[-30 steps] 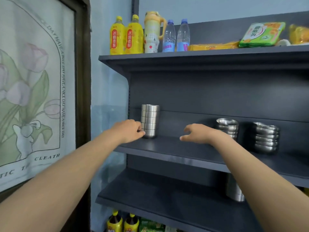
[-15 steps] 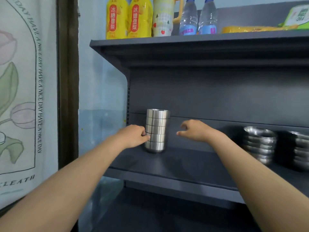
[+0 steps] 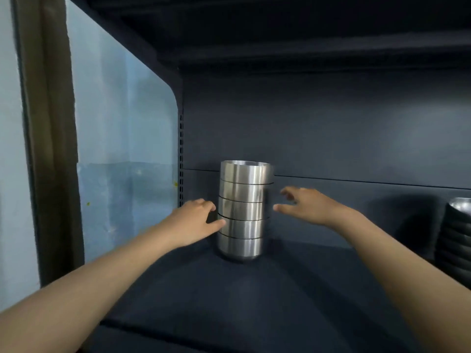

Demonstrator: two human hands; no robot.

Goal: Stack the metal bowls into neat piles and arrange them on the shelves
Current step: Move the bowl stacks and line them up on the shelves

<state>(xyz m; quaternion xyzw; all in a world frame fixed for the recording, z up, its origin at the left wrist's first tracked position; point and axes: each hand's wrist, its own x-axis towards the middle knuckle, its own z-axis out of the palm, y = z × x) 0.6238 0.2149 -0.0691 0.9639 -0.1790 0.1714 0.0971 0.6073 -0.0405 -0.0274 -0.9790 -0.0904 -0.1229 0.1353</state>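
The left hand (image 3: 195, 221) reaches in from the lower left with loose, nearly straight fingers. Its thumb tip touches the left side of the bowl stack (image 3: 242, 210) at the second bowl from the bottom, and the other fingers lie just beside the bowl above. It grasps nothing.

Behind this hand are the blue wall (image 3: 122, 149) and the perforated upright (image 3: 181, 159) at the unit's left edge, with a narrow strip of bare shelf (image 3: 229, 296) between the upright and the stack.

The stack is five metal bowls nested upright, standing toward the back left of the shelf, close to the back panel (image 3: 331, 136). The top bowl juts slightly to the right of those below. Its inside cannot be seen from this angle.

The right hand (image 3: 309, 206) hovers just right of the stack with fingers spread and relaxed, apart from the metal and holding nothing.

Farther right, a wide stretch of bare shelf separates this hand from a second stack of bowls (image 3: 456, 245), cut off by the right border and mostly in shadow. The shelf runs open from the bowls forward to its front edge. The upper shelf (image 3: 280, 34) sits well above the top bowl.
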